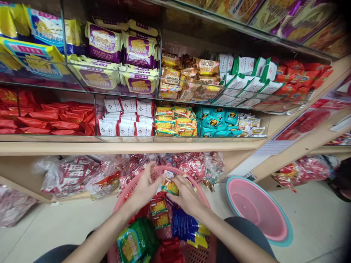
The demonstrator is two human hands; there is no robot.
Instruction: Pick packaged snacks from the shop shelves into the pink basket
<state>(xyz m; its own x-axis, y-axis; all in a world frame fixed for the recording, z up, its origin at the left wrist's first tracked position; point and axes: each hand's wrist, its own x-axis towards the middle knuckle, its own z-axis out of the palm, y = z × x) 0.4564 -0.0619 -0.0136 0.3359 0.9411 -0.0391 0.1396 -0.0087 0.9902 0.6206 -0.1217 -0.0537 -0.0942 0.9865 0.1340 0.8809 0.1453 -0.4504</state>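
A pink perforated plastic basket [124, 199] stands between my knees with wrapped snacks in it. Over its far part, my right hand [185, 191] has its fingers curled on a yellow-and-green snack packet [170, 186]. My left hand [146, 190] is just left of that packet, fingers apart, thumb pointing at it. Below the hands lie more yellow-and-green packets [159, 213]. Nearer to me are a large green biscuit bag [133, 243], a bunch of blue-and-yellow packets [183, 224] and red packets [170, 252]. My right fingers partly hide the packet they grip.
Ahead rises a wooden shelf [131, 147] with clear-fronted compartments of packaged biscuits, among them teal packets [216, 120] and red packets [60, 117]. Plastic bags of sweets [72, 173] lie under it. Nested pink and blue basins [256, 208] sit on the tiled floor at right.
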